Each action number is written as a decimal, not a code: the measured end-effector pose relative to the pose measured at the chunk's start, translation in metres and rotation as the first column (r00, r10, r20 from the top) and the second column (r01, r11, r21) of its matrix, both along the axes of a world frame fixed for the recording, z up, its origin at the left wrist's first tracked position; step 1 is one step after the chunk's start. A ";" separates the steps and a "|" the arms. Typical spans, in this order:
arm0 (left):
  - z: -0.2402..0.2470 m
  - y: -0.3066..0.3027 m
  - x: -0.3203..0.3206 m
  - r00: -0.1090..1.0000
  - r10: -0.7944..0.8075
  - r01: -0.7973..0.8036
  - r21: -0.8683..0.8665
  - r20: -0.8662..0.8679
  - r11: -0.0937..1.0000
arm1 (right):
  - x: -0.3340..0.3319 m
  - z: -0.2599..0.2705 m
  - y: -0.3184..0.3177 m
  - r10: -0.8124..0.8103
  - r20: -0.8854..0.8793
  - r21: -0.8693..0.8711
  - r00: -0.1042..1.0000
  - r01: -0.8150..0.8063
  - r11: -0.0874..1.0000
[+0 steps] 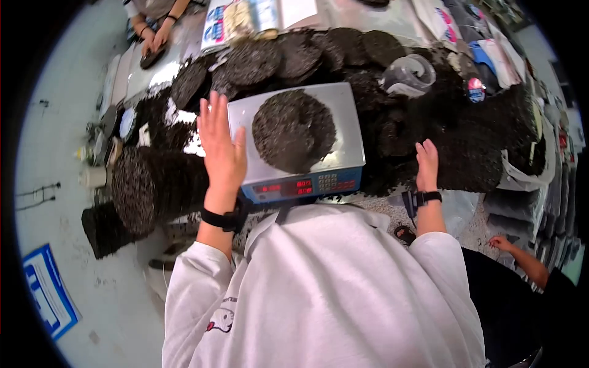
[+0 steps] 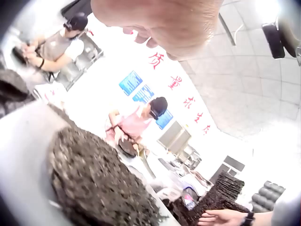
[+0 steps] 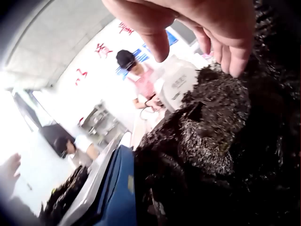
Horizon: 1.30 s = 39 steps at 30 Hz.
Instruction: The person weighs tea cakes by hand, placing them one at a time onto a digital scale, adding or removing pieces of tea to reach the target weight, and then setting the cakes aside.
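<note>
A round dark cake of what looks like dried seaweed lies on the metal plate of a blue digital scale with lit red digits. My left hand, fingers straight and holding nothing, is at the plate's left edge. In the left wrist view the cake lies below that hand. Right of the scale, my right hand hovers over loose dark seaweed. Its fingers hang slightly bent with nothing in them, and the right wrist view shows the fingertips close above a seaweed clump.
Several round cakes lie in a row behind the scale. A clear plastic tub stands at the back right. Stacked cakes lie at the left. Another person's hands work across the table; a person's arm shows at right.
</note>
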<state>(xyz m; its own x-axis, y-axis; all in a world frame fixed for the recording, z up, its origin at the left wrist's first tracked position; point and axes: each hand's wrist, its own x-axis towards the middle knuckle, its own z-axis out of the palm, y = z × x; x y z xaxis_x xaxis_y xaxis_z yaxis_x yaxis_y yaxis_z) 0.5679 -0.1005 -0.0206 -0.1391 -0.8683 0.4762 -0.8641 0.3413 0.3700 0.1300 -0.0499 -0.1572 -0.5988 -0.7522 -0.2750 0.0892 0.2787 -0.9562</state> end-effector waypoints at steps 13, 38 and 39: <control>0.068 0.009 0.006 0.991 -0.120 0.101 -0.255 -0.060 0.962 | 0.070 0.141 -0.036 0.333 -0.088 -0.370 0.939 -0.341 0.864; -0.075 0.017 -0.068 0.905 -0.354 0.201 0.498 0.235 0.843 | 0.049 -0.045 -0.078 0.715 -0.513 0.614 0.476 -0.379 0.693; -0.071 0.017 -0.069 0.904 -0.360 0.198 0.521 0.229 0.830 | 0.043 -0.042 -0.080 0.752 -0.530 0.657 0.392 -0.370 0.657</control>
<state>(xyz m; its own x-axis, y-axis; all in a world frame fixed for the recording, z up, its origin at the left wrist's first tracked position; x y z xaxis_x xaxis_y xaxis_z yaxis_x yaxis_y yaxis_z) 0.4986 -0.0835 -0.0918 -0.4779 -0.8735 -0.0925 -0.8536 0.4369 0.2837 0.1726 -0.1294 -0.1993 -0.1883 -0.9271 -0.3240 -0.8734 0.3089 -0.3765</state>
